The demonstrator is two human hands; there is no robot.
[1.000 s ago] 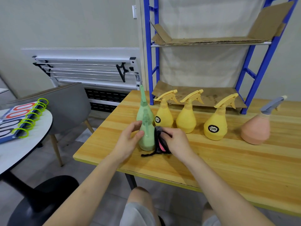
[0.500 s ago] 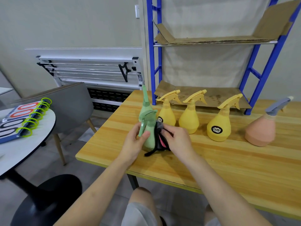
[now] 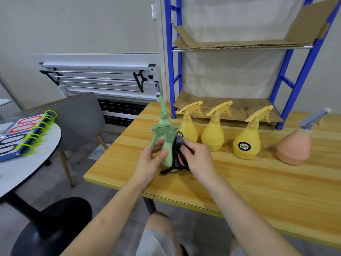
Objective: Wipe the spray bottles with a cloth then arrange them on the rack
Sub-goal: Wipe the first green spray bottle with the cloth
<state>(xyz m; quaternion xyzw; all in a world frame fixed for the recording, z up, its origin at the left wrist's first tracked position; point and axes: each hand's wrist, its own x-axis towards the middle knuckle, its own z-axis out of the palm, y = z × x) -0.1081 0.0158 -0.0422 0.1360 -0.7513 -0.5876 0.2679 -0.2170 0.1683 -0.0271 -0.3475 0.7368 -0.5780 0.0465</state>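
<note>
Head cam: left hand (image 3: 147, 163) has its grip wrapped round the green spray bottle (image 3: 167, 150), standing near the wooden surface's (image 3: 239, 185) left edge. Right hand (image 3: 199, 159) pinches the dark cloth (image 3: 178, 157) against the bottle's side. Three yellow bottles (image 3: 213, 133) and a pink one (image 3: 293, 146) line up behind, in front of the blue rack (image 3: 293, 85).

Bare arms, grey shorts

Both forearms are uncovered, no sleeves, watch or rings showing on the left hand (image 3: 147, 163) or right hand (image 3: 198, 159). Light grey shorts (image 3: 156, 242) cover the thighs at six o'clock, knees bare.
</note>
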